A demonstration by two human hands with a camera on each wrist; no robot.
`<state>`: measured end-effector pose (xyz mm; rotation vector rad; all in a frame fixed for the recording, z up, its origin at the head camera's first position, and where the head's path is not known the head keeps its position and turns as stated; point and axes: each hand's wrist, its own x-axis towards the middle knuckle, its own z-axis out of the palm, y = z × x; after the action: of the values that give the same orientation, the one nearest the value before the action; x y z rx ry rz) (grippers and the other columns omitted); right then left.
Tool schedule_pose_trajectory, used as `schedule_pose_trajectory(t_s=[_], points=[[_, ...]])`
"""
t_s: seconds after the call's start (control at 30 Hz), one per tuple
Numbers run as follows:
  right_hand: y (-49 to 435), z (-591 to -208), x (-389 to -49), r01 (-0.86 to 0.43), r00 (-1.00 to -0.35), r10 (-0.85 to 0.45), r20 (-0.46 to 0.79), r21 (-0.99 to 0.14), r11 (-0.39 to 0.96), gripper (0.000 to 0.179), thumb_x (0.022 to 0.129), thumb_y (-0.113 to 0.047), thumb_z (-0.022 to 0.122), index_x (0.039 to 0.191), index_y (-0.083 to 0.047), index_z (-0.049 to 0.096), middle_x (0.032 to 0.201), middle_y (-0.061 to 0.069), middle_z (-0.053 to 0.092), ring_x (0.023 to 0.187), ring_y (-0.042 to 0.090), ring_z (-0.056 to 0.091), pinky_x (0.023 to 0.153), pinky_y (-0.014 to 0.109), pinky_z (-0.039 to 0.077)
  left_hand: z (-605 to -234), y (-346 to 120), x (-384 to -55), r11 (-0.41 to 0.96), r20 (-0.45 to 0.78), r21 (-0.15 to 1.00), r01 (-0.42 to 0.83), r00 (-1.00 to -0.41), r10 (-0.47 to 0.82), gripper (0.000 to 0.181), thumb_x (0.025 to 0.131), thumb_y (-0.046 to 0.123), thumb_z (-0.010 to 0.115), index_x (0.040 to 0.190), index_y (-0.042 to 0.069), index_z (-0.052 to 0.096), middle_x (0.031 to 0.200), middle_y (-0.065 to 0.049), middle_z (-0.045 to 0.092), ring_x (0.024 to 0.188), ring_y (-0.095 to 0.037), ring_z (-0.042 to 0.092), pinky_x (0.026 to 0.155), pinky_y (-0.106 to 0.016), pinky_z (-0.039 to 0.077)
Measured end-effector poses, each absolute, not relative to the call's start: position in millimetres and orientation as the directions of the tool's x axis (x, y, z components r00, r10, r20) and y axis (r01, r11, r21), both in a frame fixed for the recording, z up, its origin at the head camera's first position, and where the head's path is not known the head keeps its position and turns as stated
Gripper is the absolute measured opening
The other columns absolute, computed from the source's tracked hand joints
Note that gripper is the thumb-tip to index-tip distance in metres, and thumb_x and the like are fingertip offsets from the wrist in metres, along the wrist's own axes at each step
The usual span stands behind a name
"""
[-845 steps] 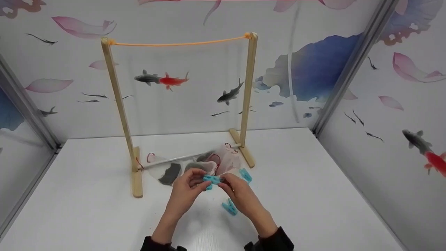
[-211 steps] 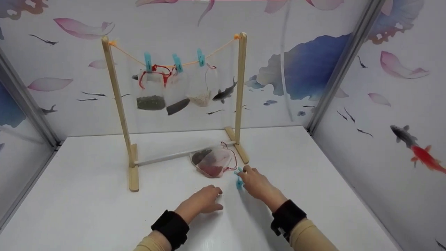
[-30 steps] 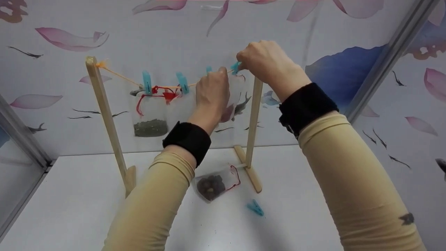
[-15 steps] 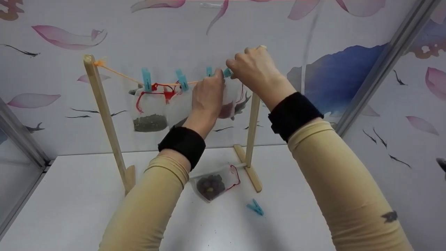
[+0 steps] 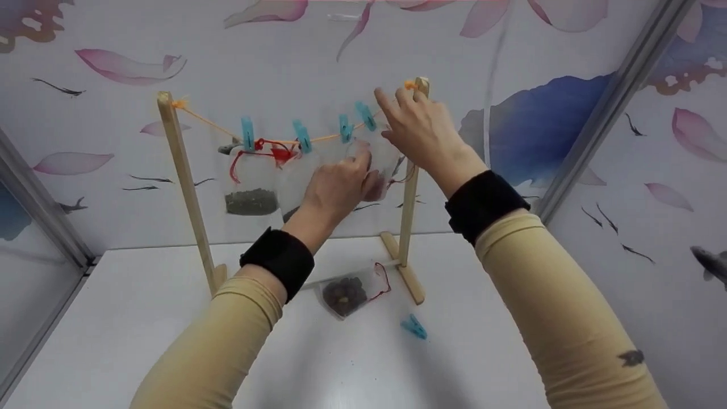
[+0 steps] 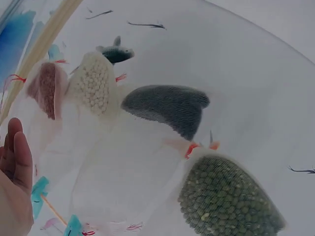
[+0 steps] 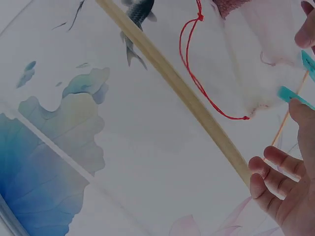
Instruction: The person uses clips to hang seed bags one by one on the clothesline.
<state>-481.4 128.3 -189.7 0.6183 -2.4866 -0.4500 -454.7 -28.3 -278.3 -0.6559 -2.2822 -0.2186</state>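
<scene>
Several blue clothespins hold small mesh drawstring bags on a sagging orange cord point(image 5: 210, 124). The rightmost clothespin point(image 5: 365, 116) bites the cord above a bag of reddish grains point(image 5: 373, 186). Just right of it my right hand point(image 5: 423, 130) is raised with fingers spread, its thumb close to the clothespin point(image 7: 286, 94) in the right wrist view. My left hand point(image 5: 338, 184) hovers before the bags below the cord, fingers extended and holding nothing. A bag of green beans point(image 6: 231, 201), one of dark grains point(image 6: 165, 108) and one of white beans point(image 6: 93, 86) hang alongside.
Wooden posts point(image 5: 184, 182) carry the cord at either end, with feet on the white table point(image 5: 142, 318). On the table lie a bag of dark brown pieces point(image 5: 345, 295) with a red drawstring and a loose blue clothespin point(image 5: 414, 326). A patterned wall stands close behind.
My right hand has let go of the rightmost clothespin, which now stays on the cord, and its fingers have spread. My left hand has come down from the cord.
</scene>
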Motion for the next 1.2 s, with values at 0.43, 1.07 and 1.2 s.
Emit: schedule_pose_trajectory(t_s=[0.43, 1.07, 1.2], points=[[156.7, -280.6, -480.0, -0.435, -0.829, -0.497, 0.258, 0.262, 0.862, 0.022, 0.09, -0.025, 0.062, 0.097, -0.005, 0.064, 0.082, 0.013, 0.068, 0.065, 0.029, 0.063, 0.056, 0.042, 0.053, -347.2, -39.6, -452.0, 0.839, 0.596, -0.079, 0.538, -0.649, 0.473, 0.018, 0.089, 0.025, 0.063, 0.083, 0.008, 0.06, 0.061, -0.004, 0.064, 0.05, -0.013, 0.058, 0.046, -0.03, 0.049], [177.3, -477.3, -448.2, -0.328, -0.939, -0.341, -0.045, -0.184, 0.926, 0.034, 0.091, -0.016, 0.061, 0.12, 0.0, 0.057, 0.118, 0.02, 0.057, 0.102, 0.036, 0.058, 0.086, 0.047, 0.051, -468.5, -55.0, -412.9, 0.855, -0.199, 0.417, 0.309, -0.887, 0.417, 0.046, 0.088, 0.028, 0.064, 0.125, 0.001, 0.057, 0.13, -0.02, 0.054, 0.125, -0.034, 0.05, 0.105, -0.046, 0.04], [167.6, -491.0, -430.6, -0.355, -0.934, -0.355, 0.033, -0.188, 0.916, 0.025, 0.088, -0.006, 0.062, 0.111, 0.004, 0.063, 0.11, 0.019, 0.062, 0.095, 0.033, 0.059, 0.083, 0.041, 0.052, -485.7, -55.9, -404.7, 0.8, -0.125, 0.498, 0.335, -0.885, 0.449, 0.047, 0.089, 0.024, 0.063, 0.126, -0.004, 0.054, 0.134, -0.022, 0.051, 0.127, -0.038, 0.047, 0.106, -0.048, 0.037]])
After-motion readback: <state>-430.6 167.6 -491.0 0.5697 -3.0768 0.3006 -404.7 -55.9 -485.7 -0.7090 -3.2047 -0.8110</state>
